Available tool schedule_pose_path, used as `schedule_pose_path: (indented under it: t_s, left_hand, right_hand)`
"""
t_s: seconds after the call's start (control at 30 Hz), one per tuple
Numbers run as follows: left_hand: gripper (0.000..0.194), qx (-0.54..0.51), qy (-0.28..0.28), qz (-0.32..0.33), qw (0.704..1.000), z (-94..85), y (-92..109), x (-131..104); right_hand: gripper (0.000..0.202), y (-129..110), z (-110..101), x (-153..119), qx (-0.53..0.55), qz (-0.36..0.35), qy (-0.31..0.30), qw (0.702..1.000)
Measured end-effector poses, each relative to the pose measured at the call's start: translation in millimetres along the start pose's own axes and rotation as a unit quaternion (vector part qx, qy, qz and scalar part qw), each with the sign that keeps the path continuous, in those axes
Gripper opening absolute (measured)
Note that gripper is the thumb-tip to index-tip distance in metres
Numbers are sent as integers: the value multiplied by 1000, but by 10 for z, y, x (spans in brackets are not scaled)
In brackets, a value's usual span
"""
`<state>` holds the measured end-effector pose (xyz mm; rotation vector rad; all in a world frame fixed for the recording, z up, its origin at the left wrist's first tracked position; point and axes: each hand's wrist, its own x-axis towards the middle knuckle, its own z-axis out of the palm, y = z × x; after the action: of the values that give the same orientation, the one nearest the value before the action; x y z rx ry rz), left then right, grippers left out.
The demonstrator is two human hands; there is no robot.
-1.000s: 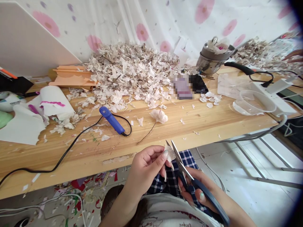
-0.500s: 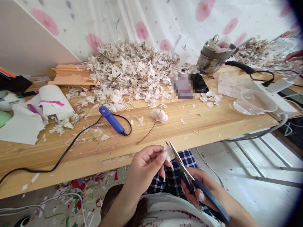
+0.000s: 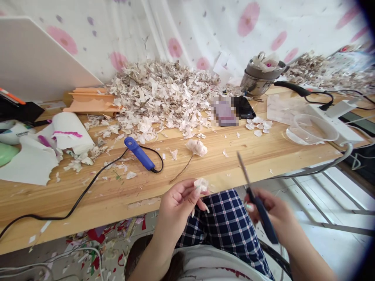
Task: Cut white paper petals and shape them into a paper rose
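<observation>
Well apart, both hands, petals in left, scissors in right.

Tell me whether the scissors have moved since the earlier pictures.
Yes, the scissors have moved right, away from the left hand, judged against the white flower lying on the table.

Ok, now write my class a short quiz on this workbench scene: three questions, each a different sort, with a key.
1. What does the right hand hold?
a) a stemmed flower
b) scissors
c) a plastic container

2. True or false: the blue corded tool rests on the wooden table.

3. Fill in the colour: the left hand pinches a ____ petal-like piece.

Key: 1. b; 2. True; 3. white
</observation>
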<state>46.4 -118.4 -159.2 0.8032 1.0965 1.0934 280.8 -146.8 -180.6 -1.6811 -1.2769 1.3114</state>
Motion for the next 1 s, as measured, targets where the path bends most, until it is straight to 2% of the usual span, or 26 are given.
schedule_pose_path:
  t_s: [0.07, 0.13, 0.17, 0.3, 0.43, 0.5, 0.53, 0.6, 0.73, 0.8, 0.9, 1.0]
  left_hand:
    - [25, -4, 14, 19, 1000, -12, -8, 27]
    - [25, -11, 19, 29, 999, -14, -12, 47]
    - [26, -15, 17, 28, 999, -10, -13, 54]
    - [26, -30, 25, 23, 999, 29, -28, 57]
    - [24, -36, 72, 42, 996, 50, -50, 52]
    - [21, -36, 86, 58, 994, 39, -50, 58]
    - [19, -37, 90, 67, 993, 30, -47, 63]
    - [19, -35, 102, 81, 991, 8, -38, 76]
    - [23, -41, 135, 83, 987, -24, -23, 103]
    - [26, -54, 141, 70, 986, -29, -19, 110]
    - [29, -72, 146, 64, 984, -28, -13, 112]
    - [27, -75, 141, 66, 985, -20, -3, 101]
  right_hand:
    - [36, -12, -196, 124, -148, -26, 132, 980]
    - [33, -35, -382, 260, -294, -64, 200, 933]
    - [33, -50, -459, 325, -354, -86, 213, 907]
    - [36, -140, -604, 531, -516, -132, 204, 822]
    - [24, -282, -538, 660, -624, -132, 182, 748]
    - [20, -360, -480, 717, -659, -121, 171, 723]
    - [19, -397, -455, 745, -666, -115, 168, 718]
    - [18, -459, -422, 800, -658, -105, 163, 728]
    - [23, -484, -431, 882, -585, -95, 165, 788]
    - [27, -446, -443, 888, -552, -108, 177, 807]
    - [26, -391, -387, 816, -513, -196, 209, 809]
    - [20, -423, -179, 640, -419, -351, 224, 807]
